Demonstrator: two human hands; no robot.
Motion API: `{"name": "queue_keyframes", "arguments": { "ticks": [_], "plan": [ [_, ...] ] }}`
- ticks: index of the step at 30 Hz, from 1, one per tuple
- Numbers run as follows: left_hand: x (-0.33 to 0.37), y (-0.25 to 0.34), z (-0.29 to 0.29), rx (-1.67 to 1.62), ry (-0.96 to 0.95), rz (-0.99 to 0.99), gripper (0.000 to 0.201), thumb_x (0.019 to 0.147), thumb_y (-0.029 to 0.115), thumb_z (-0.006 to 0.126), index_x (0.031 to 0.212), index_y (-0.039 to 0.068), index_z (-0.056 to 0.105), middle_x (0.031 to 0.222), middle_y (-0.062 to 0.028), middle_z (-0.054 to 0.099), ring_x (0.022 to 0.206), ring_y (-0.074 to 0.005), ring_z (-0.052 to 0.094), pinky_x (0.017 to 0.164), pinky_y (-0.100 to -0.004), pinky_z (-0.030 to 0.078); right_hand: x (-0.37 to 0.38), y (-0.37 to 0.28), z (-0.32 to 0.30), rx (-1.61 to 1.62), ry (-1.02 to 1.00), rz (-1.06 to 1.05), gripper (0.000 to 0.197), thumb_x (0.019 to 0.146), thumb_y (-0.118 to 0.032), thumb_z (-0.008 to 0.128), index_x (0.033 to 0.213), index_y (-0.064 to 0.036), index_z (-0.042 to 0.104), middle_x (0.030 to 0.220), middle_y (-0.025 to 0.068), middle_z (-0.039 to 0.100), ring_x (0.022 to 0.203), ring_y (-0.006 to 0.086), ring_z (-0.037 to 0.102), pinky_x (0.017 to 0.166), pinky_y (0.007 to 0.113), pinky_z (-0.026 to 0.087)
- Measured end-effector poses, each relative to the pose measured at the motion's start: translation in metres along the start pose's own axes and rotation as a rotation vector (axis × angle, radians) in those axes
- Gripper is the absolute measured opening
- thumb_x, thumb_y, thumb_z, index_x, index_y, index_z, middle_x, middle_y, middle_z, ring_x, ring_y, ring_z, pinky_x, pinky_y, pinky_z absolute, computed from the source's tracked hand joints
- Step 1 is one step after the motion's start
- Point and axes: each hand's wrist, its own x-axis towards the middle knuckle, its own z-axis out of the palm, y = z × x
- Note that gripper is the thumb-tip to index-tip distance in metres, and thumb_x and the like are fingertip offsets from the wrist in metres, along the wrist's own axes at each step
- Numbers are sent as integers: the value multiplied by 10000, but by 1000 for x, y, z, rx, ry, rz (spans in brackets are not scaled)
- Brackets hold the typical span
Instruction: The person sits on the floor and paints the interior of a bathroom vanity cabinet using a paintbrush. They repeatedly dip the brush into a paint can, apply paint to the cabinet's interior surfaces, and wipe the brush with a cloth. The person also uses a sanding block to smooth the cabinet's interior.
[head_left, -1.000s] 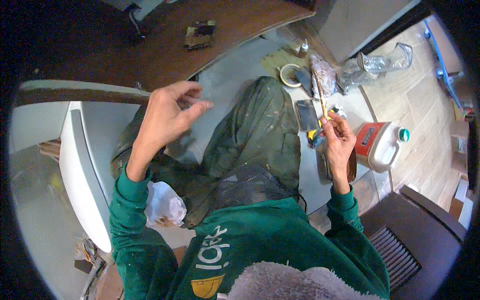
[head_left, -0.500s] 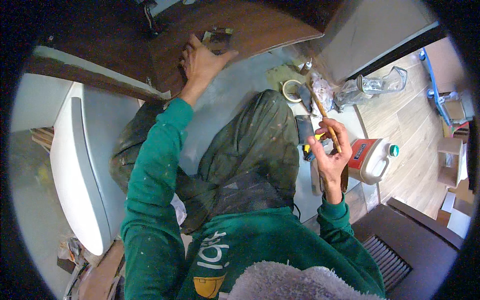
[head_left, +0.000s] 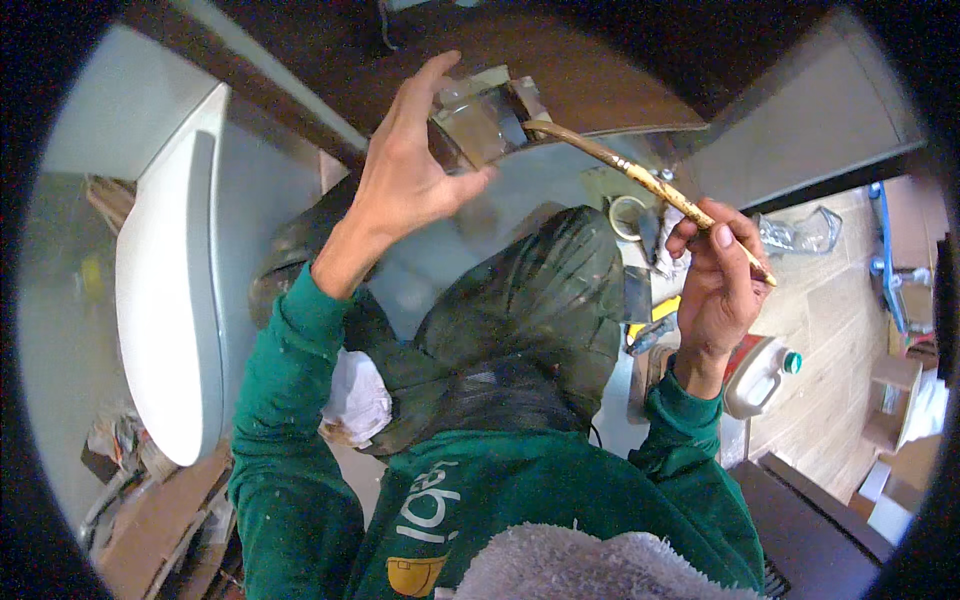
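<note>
In my right hand (head_left: 718, 280) is a slim brush (head_left: 655, 185) with a yellow, paint-spotted handle. Its dark end points left and reaches the near edge of a small square container (head_left: 480, 125); whether it touches cannot be told. My left hand (head_left: 400, 180) curves round the container's left side, thumb and forefinger spread wide, the other fingers hidden. This container looks partly clear, with pale and brownish walls, and is held up in front of a brown wooden panel (head_left: 620, 95).
On the right are a roll of tape (head_left: 628, 217), a yellow-and-black tool (head_left: 655, 325) and a jug with a green cap (head_left: 755, 380). Further off stands a clear plastic vessel (head_left: 805, 232). A white curved fixture (head_left: 165, 300) is at left, a white cloth (head_left: 358, 398) beside my leg.
My left hand and the container have come nearer, away from the panel. My right hand has risen and swung the brush from nearly upright to slanting left, its end now at the container.
</note>
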Motion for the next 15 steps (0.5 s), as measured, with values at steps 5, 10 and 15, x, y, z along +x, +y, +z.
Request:
{"name": "queue_keyframes", "arguments": {
  "ticks": [5,10,15],
  "plan": [
    [-29,11,-33,-350,16,-143,1118,616,65,909,1538,34,279,1359,-150,548,1288,-273,545,1130,-388,399,2,-4,47,-46,-165,-12,264,924,-114,670,1083,95,686,901,184,714,755,239,701,689,340,576],
    [-50,1,-41,-410,93,-133,1056,614,40,859,1526,54,327,1335,-137,549,1230,-268,577,1059,-384,459,-2,1,77,-113,-232,20,242,920,-91,685,1079,92,695,904,178,722,754,220,701,705,313,567],
    [-63,-13,-47,-303,108,-60,1021,612,33,845,1510,33,359,1351,-166,533,1252,-294,559,1087,-396,429,-8,6,100,-312,-293,25,213,921,-80,690,1058,83,705,900,157,720,749,189,687,697,297,551]
  ]
}}
